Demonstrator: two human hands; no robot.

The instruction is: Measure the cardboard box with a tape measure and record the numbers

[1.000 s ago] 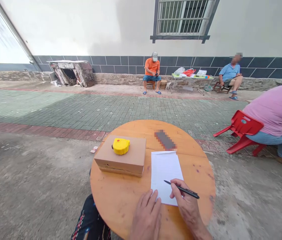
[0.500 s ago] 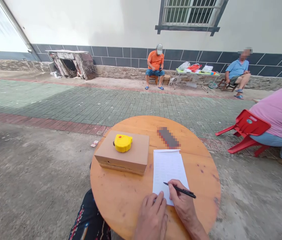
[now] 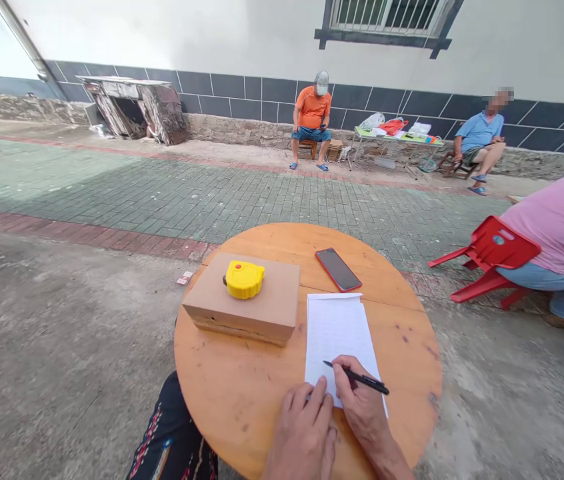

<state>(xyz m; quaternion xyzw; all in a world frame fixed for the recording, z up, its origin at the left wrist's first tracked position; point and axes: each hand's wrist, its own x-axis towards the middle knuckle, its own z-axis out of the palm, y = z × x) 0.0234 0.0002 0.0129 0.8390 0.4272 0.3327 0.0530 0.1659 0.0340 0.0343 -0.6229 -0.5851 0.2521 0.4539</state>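
Observation:
My right hand (image 3: 362, 400) grips a black pen (image 3: 369, 382), its tip at the lower half of a white paper pad (image 3: 337, 328). The sheet bears faint lines or writing too small to read. Beside it, my left hand (image 3: 305, 423) lies with fingers stretched out, their tips on the pad's lower left edge. Left of the pad is a brown cardboard box (image 3: 267, 313), and a yellow tape measure (image 3: 245, 280) rests on top of it. A phone (image 3: 339, 269) with a red edge lies just beyond the pad.
All this is on a round wooden table (image 3: 402, 347). A person in pink (image 3: 557, 220) sits on a red plastic chair (image 3: 502, 250) at right. By the wall sit a person in orange (image 3: 312, 110) and one in blue (image 3: 482, 133), with a folding table (image 3: 397, 138) between them.
The camera view has tilted slightly, so the scene sits a little higher. My right hand and the pen keep nearly the same place on the pad; my left hand stays put.

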